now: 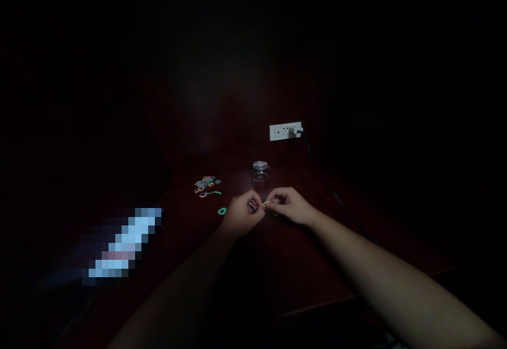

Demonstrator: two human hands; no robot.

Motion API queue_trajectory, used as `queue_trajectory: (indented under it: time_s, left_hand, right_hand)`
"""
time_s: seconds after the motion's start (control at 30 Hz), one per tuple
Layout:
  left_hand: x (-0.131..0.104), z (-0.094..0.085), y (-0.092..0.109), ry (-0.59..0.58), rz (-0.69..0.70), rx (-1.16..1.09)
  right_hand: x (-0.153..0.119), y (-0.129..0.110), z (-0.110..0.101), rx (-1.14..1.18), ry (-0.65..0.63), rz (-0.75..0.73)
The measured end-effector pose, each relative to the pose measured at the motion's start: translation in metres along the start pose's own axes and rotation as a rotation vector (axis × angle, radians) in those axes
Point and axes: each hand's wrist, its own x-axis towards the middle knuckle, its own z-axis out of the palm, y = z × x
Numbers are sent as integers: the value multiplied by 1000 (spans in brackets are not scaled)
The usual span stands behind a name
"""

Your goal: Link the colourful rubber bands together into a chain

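Head view: the single camera sits on the person's head and faces forward and down, across the dark red tabletop (pixel 301 264) toward the upright surface (pixel 222 116) that carries the socket plate (pixel 278 132). The left forearm (pixel 178 285) and right forearm (pixel 380 270) enter from the lower edge, nearest the camera. The left hand (pixel 242 214) and right hand (pixel 292 206) lie farther out, below mid-frame, near the centre; the jar (pixel 260 176) stands just beyond them. The field is wide, its margins lost in darkness.
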Motion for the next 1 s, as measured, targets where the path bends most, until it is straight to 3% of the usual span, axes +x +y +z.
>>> queue_trajectory:
  time_s: [0.2,0.43,0.63,0.83,1.0]
  left_hand:
    - [0,0,-1,7,2,11]
    - [0,0,-2,-9,1,2]
    - [-1,-1,0,-8,-15,4]
    - [0,-2,1,-16,-19,-12]
    - [0,-1,1,-24,-25,-26]
  right_hand:
    - [2,2,-7,0,140,-69]
    - [1,0,-2,14,44,-13]
    - [3,3,-5,47,122,-50]
    - [2,4,-3,-1,26,-31]
    - [3,4,-1,-5,64,-50]
